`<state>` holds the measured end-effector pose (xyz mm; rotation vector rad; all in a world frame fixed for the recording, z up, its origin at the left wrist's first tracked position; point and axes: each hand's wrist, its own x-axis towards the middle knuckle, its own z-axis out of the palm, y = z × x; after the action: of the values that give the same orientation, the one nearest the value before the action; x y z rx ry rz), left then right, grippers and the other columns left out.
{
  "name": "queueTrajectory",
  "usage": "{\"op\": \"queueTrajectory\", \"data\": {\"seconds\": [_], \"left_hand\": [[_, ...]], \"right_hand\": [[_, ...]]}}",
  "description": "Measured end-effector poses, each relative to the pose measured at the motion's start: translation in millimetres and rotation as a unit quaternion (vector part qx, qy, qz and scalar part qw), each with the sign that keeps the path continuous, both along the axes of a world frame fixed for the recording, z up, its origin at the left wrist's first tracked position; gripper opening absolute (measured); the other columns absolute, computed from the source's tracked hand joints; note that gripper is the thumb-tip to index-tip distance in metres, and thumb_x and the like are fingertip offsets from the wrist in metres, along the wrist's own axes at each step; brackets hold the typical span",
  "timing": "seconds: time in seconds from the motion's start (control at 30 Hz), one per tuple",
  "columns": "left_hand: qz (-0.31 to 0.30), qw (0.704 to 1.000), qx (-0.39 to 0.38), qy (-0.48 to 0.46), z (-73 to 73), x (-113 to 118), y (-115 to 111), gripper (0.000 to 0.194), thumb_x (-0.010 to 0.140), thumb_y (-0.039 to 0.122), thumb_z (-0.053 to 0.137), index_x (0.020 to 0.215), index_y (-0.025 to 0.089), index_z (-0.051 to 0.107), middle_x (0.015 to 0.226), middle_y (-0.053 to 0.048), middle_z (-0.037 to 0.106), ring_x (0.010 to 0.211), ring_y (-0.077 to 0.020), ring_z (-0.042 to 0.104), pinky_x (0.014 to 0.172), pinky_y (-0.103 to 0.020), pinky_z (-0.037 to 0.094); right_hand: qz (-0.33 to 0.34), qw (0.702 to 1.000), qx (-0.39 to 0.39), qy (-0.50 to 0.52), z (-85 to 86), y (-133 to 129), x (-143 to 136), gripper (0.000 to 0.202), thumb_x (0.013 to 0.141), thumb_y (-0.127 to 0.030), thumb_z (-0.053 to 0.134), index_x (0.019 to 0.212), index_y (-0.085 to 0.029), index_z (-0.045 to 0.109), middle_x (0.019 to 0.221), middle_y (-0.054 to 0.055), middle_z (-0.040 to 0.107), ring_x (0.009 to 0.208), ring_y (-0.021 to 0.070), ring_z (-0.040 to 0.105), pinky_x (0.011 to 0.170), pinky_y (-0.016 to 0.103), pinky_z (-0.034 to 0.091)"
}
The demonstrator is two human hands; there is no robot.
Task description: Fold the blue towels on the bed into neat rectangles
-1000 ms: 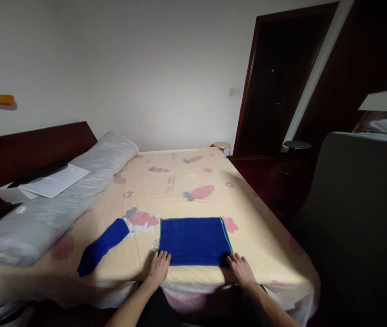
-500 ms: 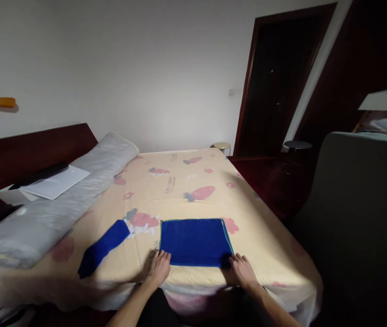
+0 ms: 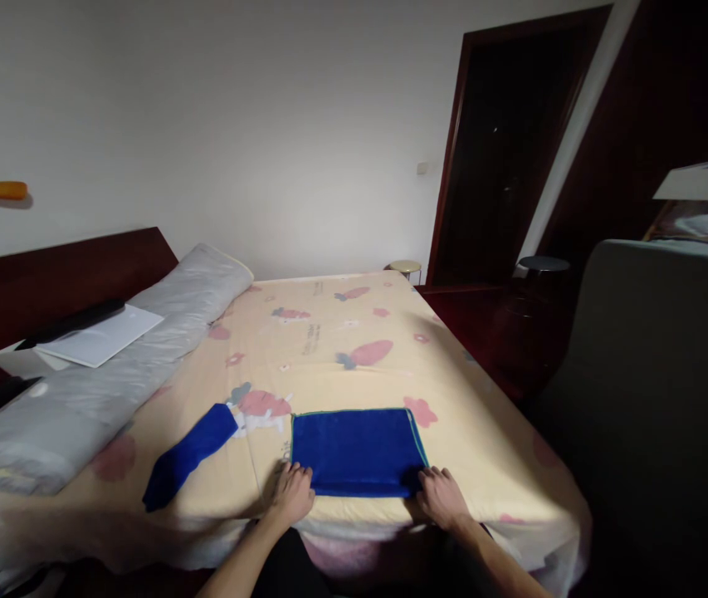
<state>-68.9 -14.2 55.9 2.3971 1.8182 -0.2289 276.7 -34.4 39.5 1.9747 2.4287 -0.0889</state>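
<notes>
A blue cloth (image 3: 358, 453) with a green stitched edge lies as a flat rectangle near the bed's front edge. My left hand (image 3: 295, 490) grips its near left corner, fingers curled over the side. At the near right corner my right hand (image 3: 442, 493) pinches the cloth in the same way. The fingertips of both hands are partly hidden against the fabric. To the left lies a second blue cloth (image 3: 190, 457), folded into a narrow strip, apart from both hands.
The bed (image 3: 304, 357) has a cream sheet with pink prints. A grey rolled quilt (image 3: 167, 316) runs along the dark headboard (image 3: 80, 262), with a white folder (image 3: 101, 336) on top. A dark grey chair back (image 3: 658, 349) stands right; stools (image 3: 404, 267) stand beyond.
The blue cloth has been drawn slightly toward me, its far and near edges both lower in view. Both hands keep their hold at its corners.
</notes>
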Motion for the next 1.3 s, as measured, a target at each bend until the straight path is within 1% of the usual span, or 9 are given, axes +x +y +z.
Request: {"op": "queueTrajectory", "data": {"seconds": [0.17,0.3,0.63,0.77,0.87,1.0,1.13,1.2,1.3], "left_hand": [[-0.011,1.0,0.018,0.012,2.1,-2.2,0.8,0.047,0.08,0.022,0.04,0.122,0.011,0.058,0.116,-0.014,0.065,0.118,-0.0265,0.052,0.108,-0.043,0.028],[0.0,1.0,0.021,0.021,1.1,-4.5,1.7,0.048,0.081,0.021,0.039,0.124,0.011,0.057,0.118,-0.014,0.065,0.118,-0.0264,0.052,0.107,-0.043,0.029],[0.001,0.998,0.053,0.017,2.7,-5.3,2.7,0.042,0.081,0.018,0.04,0.117,0.013,0.061,0.111,-0.013,0.066,0.112,-0.0272,0.055,0.103,-0.044,0.032],[0.012,0.998,0.05,0.028,2.8,-7.4,4.1,0.044,0.083,0.018,0.039,0.122,0.012,0.059,0.116,-0.015,0.065,0.115,-0.0278,0.053,0.103,-0.045,0.031],[0.016,0.998,0.052,0.031,-2.2,-9.6,5.7,0.046,0.084,0.018,0.039,0.126,0.013,0.056,0.124,-0.015,0.061,0.12,-0.0274,0.05,0.106,-0.044,0.028],[0.009,0.997,0.063,0.039,-15.9,-12.8,8.7,0.048,0.086,0.012,0.037,0.13,0.017,0.053,0.132,-0.013,0.055,0.126,-0.0257,0.045,0.108,-0.043,0.028],[-0.029,0.995,0.085,0.049,-28.1,-14.6,10.4,0.053,0.085,0.003,0.034,0.131,0.022,0.052,0.131,-0.01,0.057,0.124,-0.0244,0.047,0.107,-0.045,0.032],[-0.05,0.993,0.09,0.049,-29.3,-14.2,9.9,0.053,0.085,0.002,0.032,0.129,0.022,0.054,0.13,-0.01,0.058,0.124,-0.0238,0.048,0.107,-0.045,0.033],[-0.047,0.995,0.072,0.042,-25.8,-12.9,8.0,0.051,0.086,0.004,0.032,0.129,0.02,0.055,0.134,-0.011,0.056,0.127,-0.0237,0.046,0.109,-0.045,0.03]], "right_hand": [[-0.007,1.0,0.014,-0.004,-8.7,1.6,2.3,0.025,0.08,-0.018,0.047,0.097,-0.015,0.066,0.097,0.01,0.069,0.095,0.0243,0.059,0.08,0.034,0.031],[-0.014,1.0,0.026,-0.011,-13.8,2.6,3.9,0.025,0.08,-0.014,0.048,0.098,-0.016,0.066,0.097,0.01,0.069,0.094,0.0237,0.059,0.079,0.033,0.03],[-0.023,0.999,0.044,-0.016,-13.6,2.8,4.7,0.025,0.079,-0.011,0.049,0.099,-0.017,0.064,0.099,0.01,0.068,0.096,0.0252,0.057,0.08,0.035,0.029],[-0.033,0.997,0.064,-0.021,-15.5,3.5,6.3,0.023,0.08,-0.01,0.049,0.098,-0.018,0.062,0.098,0.01,0.067,0.095,0.0254,0.056,0.079,0.035,0.029],[-0.038,0.995,0.087,-0.024,-16.5,3.7,7.1,0.024,0.079,-0.009,0.05,0.098,-0.019,0.062,0.098,0.009,0.066,0.094,0.0255,0.056,0.078,0.036,0.03],[-0.04,0.992,0.115,-0.028,-18.6,4.3,7.6,0.027,0.078,-0.007,0.052,0.1,-0.02,0.062,0.099,0.008,0.064,0.094,0.0251,0.055,0.079,0.036,0.032],[-0.033,0.991,0.127,-0.027,-21.9,5.1,8.8,0.032,0.079,-0.008,0.052,0.108,-0.019,0.06,0.101,0.008,0.063,0.094,0.0249,0.055,0.08,0.036,0.033],[-0.026,0.991,0.127,-0.027,-22.8,5.3,9.4,0.035,0.08,-0.007,0.051,0.112,-0.018,0.059,0.102,0.009,0.063,0.094,0.025,0.055,0.08,0.036,0.033],[-0.024,0.991,0.126,-0.028,-22.6,5.3,9.7,0.034,0.081,-0.007,0.049,0.111,-0.018,0.06,0.102,0.009,0.063,0.093,0.0253,0.054,0.079,0.037,0.033]]}}
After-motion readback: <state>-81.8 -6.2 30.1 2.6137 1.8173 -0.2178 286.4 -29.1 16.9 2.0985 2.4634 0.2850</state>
